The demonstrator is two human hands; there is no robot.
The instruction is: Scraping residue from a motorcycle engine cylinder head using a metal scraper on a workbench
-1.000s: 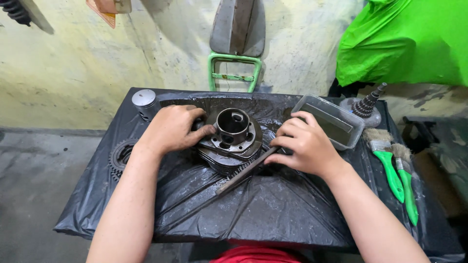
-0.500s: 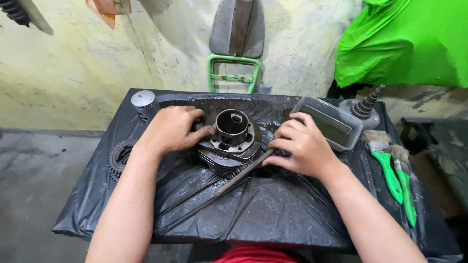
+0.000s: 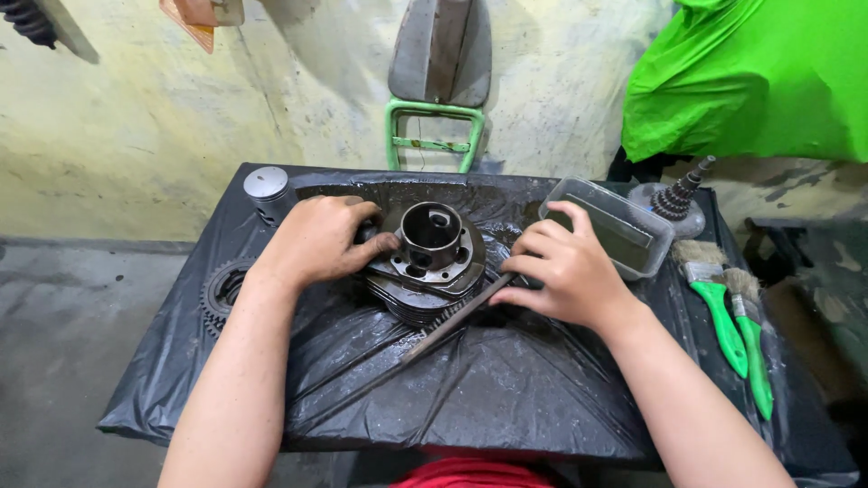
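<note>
Head view: we've got an engine cylinder (image 3: 429, 262) sitting mid worktop (image 3: 506, 398), which is covered w/ black plastic sheet. Our left hand (image 3: 316, 239) rests on the cylinder's left side, fingers curled onto its top flange, grip closed on it. Our right hand (image 3: 561, 267) is at the cylinder's right edge, grip clenched round one end of a long flat file (image 3: 434, 330) that runs diagonally down-left across the sheet. Clear plastic tray (image 3: 610, 226) just behind the right hand; two green-handled brushes (image 3: 728, 316) at far right; piston (image 3: 265, 188) back left; gear (image 3: 221, 291) at left edge.
</note>
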